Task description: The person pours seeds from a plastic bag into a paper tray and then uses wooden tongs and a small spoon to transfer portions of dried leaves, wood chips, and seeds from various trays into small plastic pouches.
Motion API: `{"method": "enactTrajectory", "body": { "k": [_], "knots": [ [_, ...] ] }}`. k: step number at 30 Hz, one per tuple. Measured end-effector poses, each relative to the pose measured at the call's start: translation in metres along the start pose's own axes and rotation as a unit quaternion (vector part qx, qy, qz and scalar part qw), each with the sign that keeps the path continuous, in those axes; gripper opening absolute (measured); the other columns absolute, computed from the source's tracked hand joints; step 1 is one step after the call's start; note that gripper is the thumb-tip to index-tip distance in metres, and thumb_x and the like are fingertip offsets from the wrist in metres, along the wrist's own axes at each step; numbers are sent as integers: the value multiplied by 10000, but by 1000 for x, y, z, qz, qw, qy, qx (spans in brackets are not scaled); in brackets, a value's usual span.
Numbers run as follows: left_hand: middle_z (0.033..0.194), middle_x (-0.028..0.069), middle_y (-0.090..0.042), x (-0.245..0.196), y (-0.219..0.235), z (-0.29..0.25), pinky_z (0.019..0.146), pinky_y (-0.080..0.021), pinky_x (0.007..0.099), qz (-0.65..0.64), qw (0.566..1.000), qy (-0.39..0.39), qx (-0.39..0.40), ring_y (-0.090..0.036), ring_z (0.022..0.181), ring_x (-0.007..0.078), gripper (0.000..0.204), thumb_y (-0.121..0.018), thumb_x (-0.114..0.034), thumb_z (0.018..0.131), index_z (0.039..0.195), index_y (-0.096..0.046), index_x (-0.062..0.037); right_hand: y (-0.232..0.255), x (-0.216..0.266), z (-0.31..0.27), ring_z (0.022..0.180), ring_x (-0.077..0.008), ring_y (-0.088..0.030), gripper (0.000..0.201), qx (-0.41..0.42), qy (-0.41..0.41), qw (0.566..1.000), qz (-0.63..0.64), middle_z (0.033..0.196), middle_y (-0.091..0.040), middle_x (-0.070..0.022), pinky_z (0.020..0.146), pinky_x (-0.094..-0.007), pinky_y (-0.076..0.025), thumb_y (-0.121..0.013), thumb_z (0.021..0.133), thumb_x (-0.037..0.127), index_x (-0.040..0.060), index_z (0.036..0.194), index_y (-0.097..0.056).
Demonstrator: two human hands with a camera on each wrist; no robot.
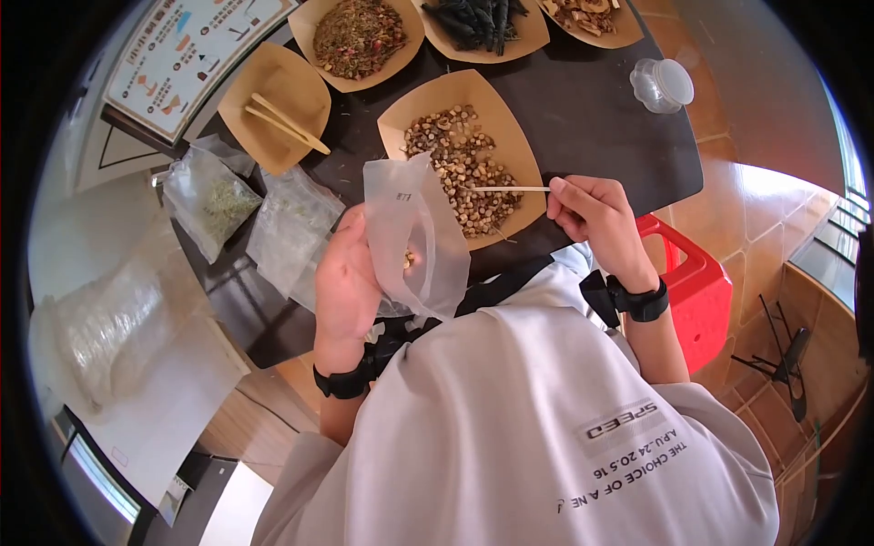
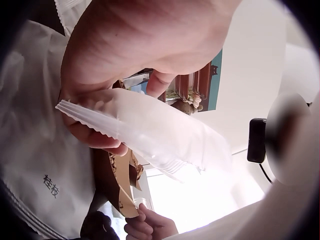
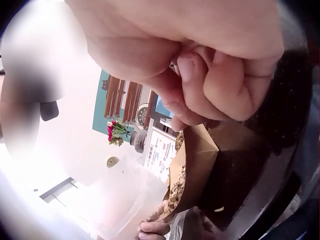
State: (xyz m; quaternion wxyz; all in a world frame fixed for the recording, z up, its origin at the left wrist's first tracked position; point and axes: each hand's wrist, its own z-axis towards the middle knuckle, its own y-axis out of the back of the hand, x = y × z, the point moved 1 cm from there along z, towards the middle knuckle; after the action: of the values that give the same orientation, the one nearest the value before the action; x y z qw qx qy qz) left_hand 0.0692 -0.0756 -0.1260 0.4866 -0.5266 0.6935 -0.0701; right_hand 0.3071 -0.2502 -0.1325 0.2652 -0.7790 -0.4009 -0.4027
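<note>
In the head view the left hand holds a frosted plastic bag upright by its side, with a few light pieces inside. The same bag lies across the fingers in the left wrist view. The right hand pinches a thin pale stick between thumb and fingers, its far end over the chopped brown pieces in a paper tray. In the right wrist view the fingers of the right hand are curled, and the stick is not clearly visible.
Paper trays with red-green mix, dark strips and sliced pieces line the far side. Wooden tongs lie in another tray. Filled bags sit left, a lidded jar far right, a red stool below it.
</note>
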Motion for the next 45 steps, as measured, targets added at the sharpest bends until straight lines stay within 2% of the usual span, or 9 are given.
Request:
{"method": "enactTrajectory", "body": {
  "k": [3, 12, 15, 18, 24, 26, 35, 42, 45],
  "knots": [
    [1156, 127, -635, -1, -2, -2, 786, -485, 362, 28, 998, -13, -60, -628, 901, 249, 402, -420, -323, 1003, 1256, -516, -26, 10, -6, 4, 492, -35, -317, 379, -1, -13, 999, 51, 563, -429, 35, 458, -234, -216, -549, 1012, 241, -4, 728, -605],
    [1242, 77, -592, 0, -1, -3, 987, -456, 357, 76, 986, -85, -125, -571, 1168, 186, 353, -482, -247, 992, 1268, -501, -29, 19, 12, -7, 496, -44, -291, 375, 44, -21, 987, 154, 569, -389, 36, 470, -236, -213, -510, 1026, 231, 12, 723, -548],
    [1245, 86, -593, 0, -6, -1, 992, -456, 362, 75, 987, -56, -128, -575, 1167, 196, 364, -471, -259, 996, 1273, -497, -24, -3, 38, -25, 532, -59, -357, 391, 39, 32, 999, 8, 579, -449, 15, 505, -240, -260, -523, 1009, 219, -12, 700, -584],
    [1169, 98, -644, 1, -4, 2, 836, -506, 356, 84, 987, -55, -127, -624, 957, 218, 380, -415, -333, 1016, 1282, -511, -78, -15, 46, -38, 562, -49, -418, 315, 85, 93, 991, -53, 598, -498, 21, 516, -238, -316, -580, 994, 188, -28, 776, -653],
    [1159, 122, -653, -5, 6, -4, 863, -530, 376, -53, 995, -64, -55, -638, 1019, 234, 404, -406, -307, 1023, 1244, -564, -8, 14, 29, -16, 561, -55, -400, 330, -101, 155, 975, -122, 583, -464, 19, 502, -261, -297, -573, 991, 185, -23, 745, -643],
    [1053, 143, -662, -6, 1, -3, 776, -511, 364, -48, 987, -62, -139, -638, 880, 266, 392, -423, -335, 1010, 1208, -573, -31, 12, 17, -8, 565, -56, -388, 327, -98, 161, 956, -226, 592, -448, 20, 496, -264, -298, -581, 996, 205, -19, 764, -634],
    [1064, 138, -657, -7, 9, -7, 786, -497, 355, -2, 992, -78, -102, -638, 869, 251, 389, -450, -317, 996, 1277, -498, -53, 0, 2, -2, 491, -48, -282, 394, 8, -12, 999, 52, 555, -376, 45, 473, -248, -211, -511, 1035, 236, -9, 734, -574],
    [1170, 112, -625, -1, 9, -1, 888, -490, 367, 81, 970, -142, -181, -626, 1022, 222, 335, -486, -249, 986, 1249, -493, -42, 15, 0, -6, 496, -38, -298, 363, 51, -16, 986, 156, 574, -413, 42, 459, -239, -198, -544, 1019, 231, -7, 751, -603],
    [1093, 117, -645, 2, 8, 1, 770, -499, 371, 117, 968, -139, -170, -625, 911, 232, 342, -429, -306, 1012, 1273, -484, -93, 2, 22, -21, 525, -44, -346, 362, 61, 15, 994, 86, 584, -445, 29, 486, -237, -245, -562, 1010, 224, -18, 747, -620]
  ]
}}
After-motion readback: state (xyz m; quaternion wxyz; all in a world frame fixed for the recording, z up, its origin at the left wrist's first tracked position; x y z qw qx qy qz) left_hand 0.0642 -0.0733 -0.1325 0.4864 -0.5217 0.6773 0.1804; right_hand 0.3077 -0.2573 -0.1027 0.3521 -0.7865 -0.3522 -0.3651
